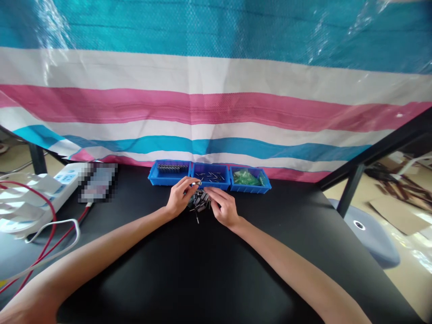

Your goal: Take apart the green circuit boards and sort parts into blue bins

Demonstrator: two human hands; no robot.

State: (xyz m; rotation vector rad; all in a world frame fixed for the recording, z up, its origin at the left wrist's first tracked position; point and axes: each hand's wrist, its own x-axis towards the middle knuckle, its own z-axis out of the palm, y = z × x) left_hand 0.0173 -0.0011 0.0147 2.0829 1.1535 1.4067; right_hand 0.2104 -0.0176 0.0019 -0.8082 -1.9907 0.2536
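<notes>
My left hand (180, 198) pinches a small shiny metal cylinder (197, 183) between thumb and fingertips, just in front of the blue bins. A loose pile of small metal parts (201, 201), grey cylinders and thin pins among them, lies on the black table between my hands. My right hand (224, 207) is at the pile's right side, fingers stretched toward it and thumb apart. I see nothing held in it. One thin pin (197, 220) sticks out at the near edge of the pile.
Behind my hands stand a blue bin (155, 181) with rows of metal cylinders, a blue bin (227, 183) with loose pins, and a blue bin (251, 189) with green pieces. A power strip (69, 177) and cables are left. A striped sheet (202, 108) hangs behind.
</notes>
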